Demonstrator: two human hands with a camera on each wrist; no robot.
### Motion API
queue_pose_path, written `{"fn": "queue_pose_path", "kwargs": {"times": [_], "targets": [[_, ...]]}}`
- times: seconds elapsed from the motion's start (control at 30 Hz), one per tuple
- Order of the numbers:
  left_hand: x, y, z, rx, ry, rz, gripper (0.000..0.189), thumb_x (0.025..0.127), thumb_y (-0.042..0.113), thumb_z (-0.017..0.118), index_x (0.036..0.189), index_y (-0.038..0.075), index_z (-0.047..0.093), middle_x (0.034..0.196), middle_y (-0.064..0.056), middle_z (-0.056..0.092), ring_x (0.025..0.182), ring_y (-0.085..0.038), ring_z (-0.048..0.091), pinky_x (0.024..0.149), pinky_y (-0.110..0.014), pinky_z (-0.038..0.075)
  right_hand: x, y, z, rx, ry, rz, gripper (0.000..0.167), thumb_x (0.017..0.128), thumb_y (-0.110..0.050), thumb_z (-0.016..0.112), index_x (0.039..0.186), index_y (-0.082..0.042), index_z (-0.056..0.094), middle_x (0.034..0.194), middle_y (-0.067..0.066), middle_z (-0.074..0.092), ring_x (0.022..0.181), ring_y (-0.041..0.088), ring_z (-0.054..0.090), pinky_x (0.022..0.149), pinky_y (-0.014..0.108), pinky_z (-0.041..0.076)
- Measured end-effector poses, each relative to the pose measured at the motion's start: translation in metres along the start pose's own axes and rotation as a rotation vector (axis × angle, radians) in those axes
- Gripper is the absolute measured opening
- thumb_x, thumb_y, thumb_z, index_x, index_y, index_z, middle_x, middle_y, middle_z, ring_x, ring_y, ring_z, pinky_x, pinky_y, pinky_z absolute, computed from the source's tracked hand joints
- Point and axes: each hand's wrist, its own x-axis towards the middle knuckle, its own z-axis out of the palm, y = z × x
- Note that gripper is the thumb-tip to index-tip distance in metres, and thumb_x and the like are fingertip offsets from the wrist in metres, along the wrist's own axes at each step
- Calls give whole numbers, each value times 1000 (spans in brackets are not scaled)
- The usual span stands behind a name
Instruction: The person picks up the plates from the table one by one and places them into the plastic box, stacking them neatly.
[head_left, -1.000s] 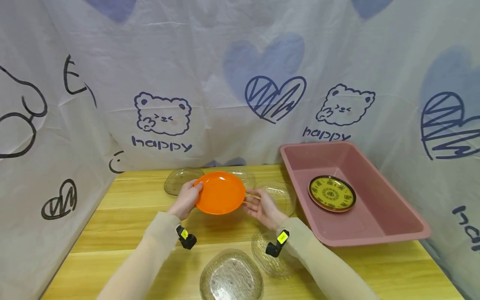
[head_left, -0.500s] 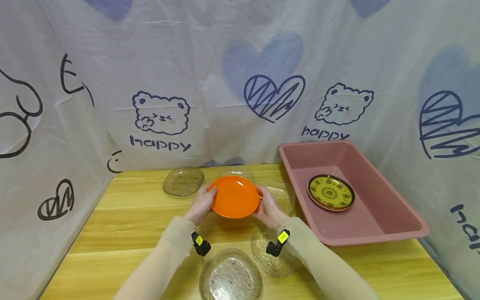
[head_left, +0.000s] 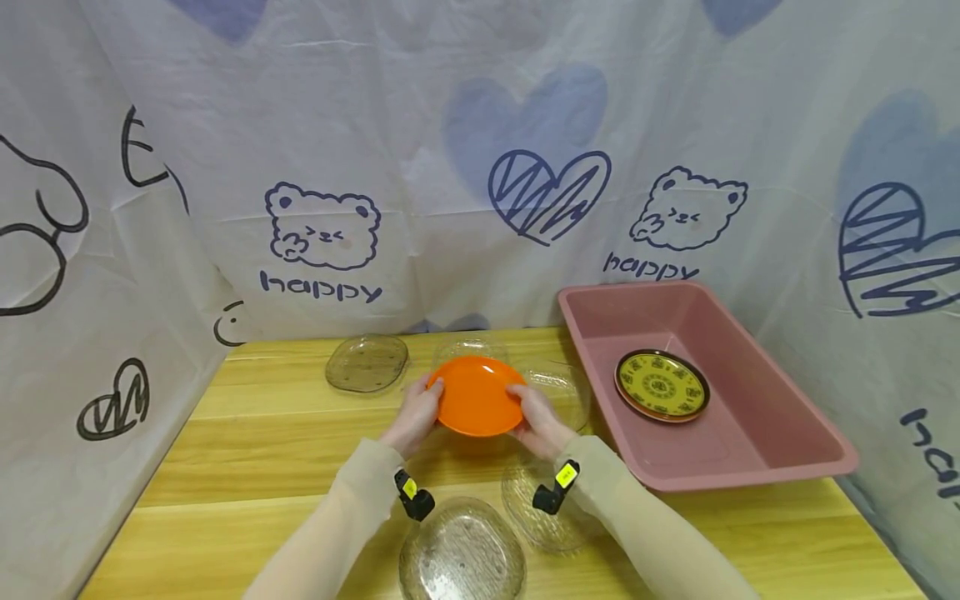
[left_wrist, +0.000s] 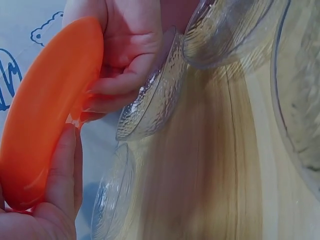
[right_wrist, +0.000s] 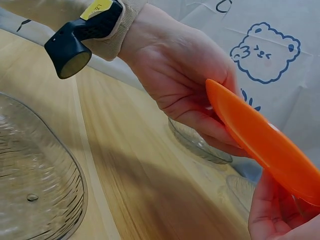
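Note:
Both hands hold an orange plate (head_left: 480, 398) up over the middle of the wooden table. My left hand (head_left: 417, 417) grips its left rim with the thumb on top. On the opposite rim, my right hand (head_left: 542, 421) has its thumb over the edge and its fingers underneath. Seen from the left wrist, the orange plate (left_wrist: 50, 110) is tilted, with fingers curled below it. In the right wrist view, the left hand (right_wrist: 175, 75) reaches the plate's upper edge.
A pink basin (head_left: 720, 454) at the right holds a yellow patterned plate (head_left: 662, 385) stacked on an orange-edged one. Clear plates lie around the hands: a smoky one (head_left: 367, 363) at back left, one (head_left: 462, 554) in front, and several beside and behind the right hand.
The orange plate has moved right and slightly nearer, with the left hand following. The right hand's loose fingers have closed onto its right rim, thumb on top.

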Motion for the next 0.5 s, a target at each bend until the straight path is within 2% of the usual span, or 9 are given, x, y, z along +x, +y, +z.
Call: {"fn": "queue_pose_path", "kwargs": {"times": [0.13,0.37,0.5], "targets": [[0,0,2,-14,7,-13,45,111,18,29,146,-8,40,104,-8,62,76,-8,62,65,-21,56,-1,0,-1,-9,7,-7,30,103,-11,38,127,4,46,85,0,61,72,8,64,64,21,57],[-1,2,2,-3,1,-35,46,111,22,31,146,-6,40,109,-10,63,78,-8,63,66,-21,57,-1,0,0,-20,35,-7,27,101,-9,39,123,4,49,84,0,61,71,9,64,63,22,57],[-2,2,1,15,-3,-38,46,111,25,33,145,-5,41,112,-11,63,80,-8,63,68,-22,57,-2,0,1,-27,50,2,30,102,-10,39,127,5,48,87,1,61,73,9,64,64,22,57]]}}
